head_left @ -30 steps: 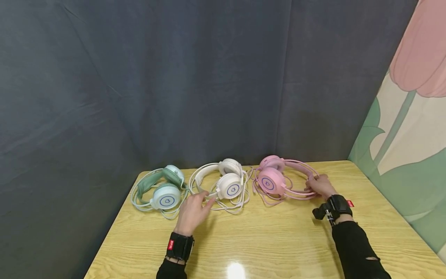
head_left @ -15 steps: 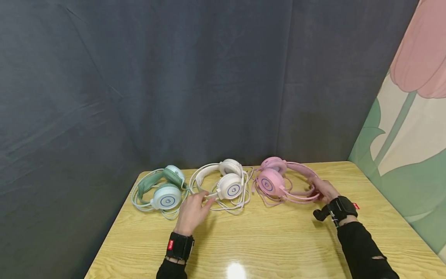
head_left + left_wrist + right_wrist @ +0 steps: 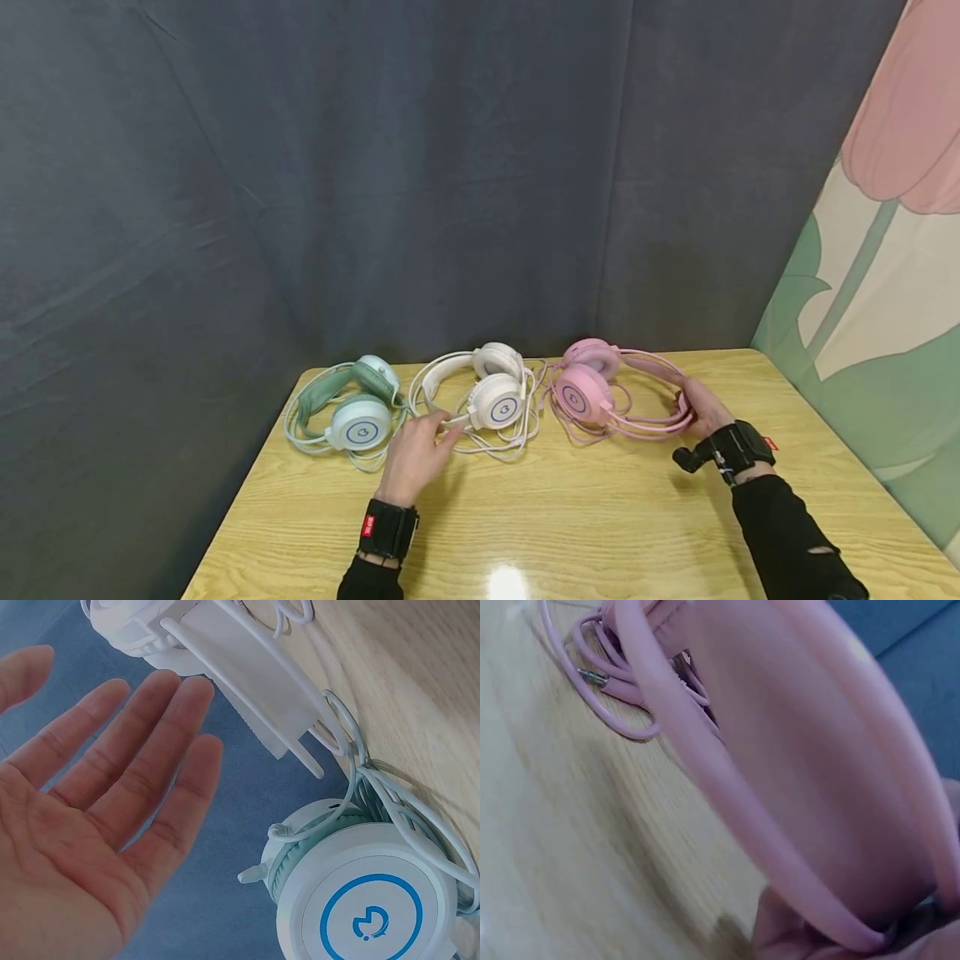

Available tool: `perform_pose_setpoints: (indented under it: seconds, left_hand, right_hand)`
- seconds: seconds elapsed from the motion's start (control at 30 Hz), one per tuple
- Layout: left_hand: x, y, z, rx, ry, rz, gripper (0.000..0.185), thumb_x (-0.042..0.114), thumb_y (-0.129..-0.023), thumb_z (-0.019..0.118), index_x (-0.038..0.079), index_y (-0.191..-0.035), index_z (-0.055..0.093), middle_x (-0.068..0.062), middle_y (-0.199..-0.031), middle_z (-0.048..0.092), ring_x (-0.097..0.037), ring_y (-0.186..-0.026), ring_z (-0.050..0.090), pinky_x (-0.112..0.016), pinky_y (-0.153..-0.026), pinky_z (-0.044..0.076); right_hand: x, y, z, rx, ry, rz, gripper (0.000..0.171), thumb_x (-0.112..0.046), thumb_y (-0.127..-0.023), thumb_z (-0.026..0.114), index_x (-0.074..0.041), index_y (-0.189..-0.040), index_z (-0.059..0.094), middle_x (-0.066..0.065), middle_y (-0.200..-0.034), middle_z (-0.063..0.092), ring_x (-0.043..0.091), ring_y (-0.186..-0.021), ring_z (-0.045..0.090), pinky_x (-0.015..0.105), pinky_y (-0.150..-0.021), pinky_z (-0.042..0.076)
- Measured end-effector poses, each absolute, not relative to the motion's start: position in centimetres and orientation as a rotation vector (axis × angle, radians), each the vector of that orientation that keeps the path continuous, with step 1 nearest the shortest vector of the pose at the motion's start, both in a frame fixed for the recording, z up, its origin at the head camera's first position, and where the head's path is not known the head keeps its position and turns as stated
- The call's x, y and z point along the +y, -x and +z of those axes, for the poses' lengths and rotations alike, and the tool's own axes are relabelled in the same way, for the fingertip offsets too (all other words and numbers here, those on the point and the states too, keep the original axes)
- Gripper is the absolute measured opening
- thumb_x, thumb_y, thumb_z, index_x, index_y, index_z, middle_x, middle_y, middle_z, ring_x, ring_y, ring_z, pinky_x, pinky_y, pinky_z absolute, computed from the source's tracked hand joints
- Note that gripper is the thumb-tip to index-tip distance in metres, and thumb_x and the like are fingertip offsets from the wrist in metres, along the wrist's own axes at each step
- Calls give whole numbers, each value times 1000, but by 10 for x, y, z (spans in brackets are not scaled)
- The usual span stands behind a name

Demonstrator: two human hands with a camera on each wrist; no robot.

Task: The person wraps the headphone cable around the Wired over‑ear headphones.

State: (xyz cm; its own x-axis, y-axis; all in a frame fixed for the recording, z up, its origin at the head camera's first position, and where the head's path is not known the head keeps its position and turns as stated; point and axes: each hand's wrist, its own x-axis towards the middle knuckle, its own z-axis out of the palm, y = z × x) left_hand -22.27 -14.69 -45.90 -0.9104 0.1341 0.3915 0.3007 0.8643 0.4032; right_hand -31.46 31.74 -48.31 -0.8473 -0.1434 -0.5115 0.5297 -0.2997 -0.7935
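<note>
Three headphones lie in a row on a wooden table: mint green [image 3: 360, 425] at left, white [image 3: 498, 402] in the middle, pink [image 3: 585, 392] at right. My right hand [image 3: 703, 407] grips the pink pair's headband at its right end. In the right wrist view the pink headband [image 3: 802, 757] fills the middle, with fingertips [image 3: 776, 926] curled at its lower end. My left hand [image 3: 416, 458] hovers at the front of the white pair's headband. The left wrist view shows this hand with fingers [image 3: 142, 780] extended and nothing in the palm, below the white headband [image 3: 247, 667].
Coiled cables lie by each pair; a pink cable's metal plug [image 3: 592, 676] shows near the pink earcups. A dark curtain [image 3: 450, 183] hangs behind the table [image 3: 570, 517]. A flower-patterned panel [image 3: 885, 350] stands along the right side.
My right hand has shifted slightly right and changed its hold on the pink headband, whose right end has moved slightly right and forward. My left hand has stayed in place.
</note>
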Motion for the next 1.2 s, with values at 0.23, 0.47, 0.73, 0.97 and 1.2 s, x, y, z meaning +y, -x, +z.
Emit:
perform_pose_setpoints:
  seconds: [0.23,0.47,0.73,0.97,1.2]
  left_hand:
    - [-147,223,-460,-2687,318,-661,35,39,-93,64,9,-109,73,-10,-90,74,-22,-77,68,-37,-62,51]
    - [-145,224,-461,-2695,327,-647,34,39,-94,64,10,-109,73,-10,-89,74,-22,-77,68,-36,-62,50]
    - [-142,224,-462,-2683,334,-649,31,38,-94,64,11,-107,73,-9,-87,73,-21,-75,67,-35,-61,49]
    - [-139,225,-461,-2672,338,-643,29,37,-93,65,12,-105,74,-5,-85,72,-19,-74,66,-33,-60,48]
    - [-132,223,-462,-2663,351,-664,23,35,-93,65,15,-99,74,0,-81,70,-15,-70,65,-29,-57,46]
  right_hand:
    - [315,315,-491,1490,-374,-2290,20,-12,-105,24,-14,-86,31,-6,-61,34,6,-49,38,20,-51,37]
    - [298,312,-498,1848,-716,-2290,38,-23,-97,55,-19,-61,43,-8,-54,33,6,-46,34,22,-45,33]
    - [301,301,-502,1833,-624,-2344,30,-39,-102,44,-11,-89,41,-8,-57,44,5,-46,37,21,-44,36]
    - [294,286,-509,1926,-770,-2451,40,-44,-100,47,-9,-80,45,-5,-56,43,9,-46,49,30,-48,53]
    - [287,277,-505,1562,-626,-2646,51,-39,-104,41,-18,-57,35,-10,-47,24,5,-35,29,24,-39,27]
